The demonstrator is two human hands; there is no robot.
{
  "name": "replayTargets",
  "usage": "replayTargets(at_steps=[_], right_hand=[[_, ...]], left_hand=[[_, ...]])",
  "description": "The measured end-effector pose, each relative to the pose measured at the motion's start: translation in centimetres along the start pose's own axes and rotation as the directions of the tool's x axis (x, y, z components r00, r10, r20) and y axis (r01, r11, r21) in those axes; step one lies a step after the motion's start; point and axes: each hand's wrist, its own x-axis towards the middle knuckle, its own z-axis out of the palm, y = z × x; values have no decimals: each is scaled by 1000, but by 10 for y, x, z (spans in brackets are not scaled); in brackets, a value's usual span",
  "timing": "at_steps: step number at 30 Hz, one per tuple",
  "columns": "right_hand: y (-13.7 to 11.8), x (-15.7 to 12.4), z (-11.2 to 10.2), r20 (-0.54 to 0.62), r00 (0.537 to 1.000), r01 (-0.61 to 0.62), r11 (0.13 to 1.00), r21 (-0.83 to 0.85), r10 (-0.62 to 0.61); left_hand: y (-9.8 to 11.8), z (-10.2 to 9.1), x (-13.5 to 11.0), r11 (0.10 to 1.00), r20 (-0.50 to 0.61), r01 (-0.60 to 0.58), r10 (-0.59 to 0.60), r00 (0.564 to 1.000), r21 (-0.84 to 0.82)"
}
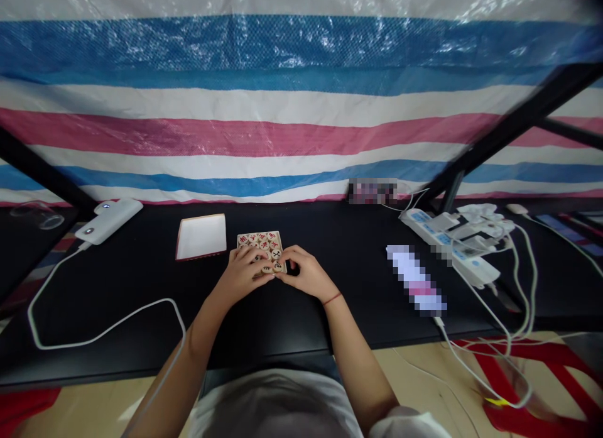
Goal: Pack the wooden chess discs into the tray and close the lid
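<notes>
A small square box (pixel 260 239) filled with several round wooden chess pieces, marked in red and black, sits on the black table (pixel 141 281). My left hand (pixel 245 273) rests on the box's near edge, fingers curled over the pieces. My right hand (pixel 306 276) is beside it on the right, its fingertips pinching a wooden piece (pixel 277 266) at the box's near right corner. The box's empty white lid (pixel 201 237) lies just left of the box.
A white power bank (pixel 108 220) with a looping white cable (pixel 94 337) lies at the left. White power strips with plugs (pixel 459 240) and cables are at the right. A striped tarp (pixel 301 111) hangs behind the table. Black frame bars cross both sides.
</notes>
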Motion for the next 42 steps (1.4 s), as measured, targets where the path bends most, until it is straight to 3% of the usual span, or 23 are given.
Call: replayTargets(at_steps=[2,4,7,11,16,19,22,24,26,27,29,32,34,36,39,42], right_hand=[[0,0,0,-20,1000,-3,1000,-18,2],[-1,1,0,-53,999,-1,999,-32,0],[-2,1,0,-131,991,-16,999,-41,10],[0,1,2,-181,983,-33,999,-43,25],[4,1,3,-177,984,-41,998,-48,32],[1,2,3,-224,974,-28,998,-54,15],[-6,4,7,-350,935,31,994,-102,-65],[-9,5,11,-422,900,56,990,-131,-107],[-9,5,15,-440,893,49,991,-122,-98],[-9,5,17,-426,901,38,994,-106,-80],[-7,5,21,-381,924,22,998,-56,-41],[-5,3,25,-342,940,12,996,84,17],[-6,3,28,-355,932,-5,983,182,70],[-9,5,31,-360,925,-40,971,234,125],[-14,10,35,-353,918,-104,969,222,180],[-17,14,36,-375,905,-153,976,155,202]], left_hand=[[-4,-4,1,999,-69,32,-31,997,8],[-12,-9,1,990,-209,139,-131,969,22],[-33,-15,-4,916,-409,400,-350,843,40],[-50,-17,-10,828,-295,548,-498,816,118],[-43,-19,-8,730,-192,659,-631,751,181],[-38,-28,-5,729,-193,659,-631,751,182],[-32,-44,-4,778,-331,619,-558,761,111],[-23,-54,-3,845,-471,532,-488,735,-45],[-10,-58,-4,880,-527,374,-475,704,-293],[-3,-57,-5,846,-515,317,-517,684,-428],[8,-49,-7,685,-407,269,-653,639,-677],[17,-32,-11,416,-202,191,-731,652,-889],[16,-24,-12,329,-150,163,-746,649,-930],[12,-20,-12,346,-148,213,-772,618,-914],[7,-20,-12,464,-194,388,-804,562,-797],[5,-19,-14,538,-218,516,-803,555,-667]])
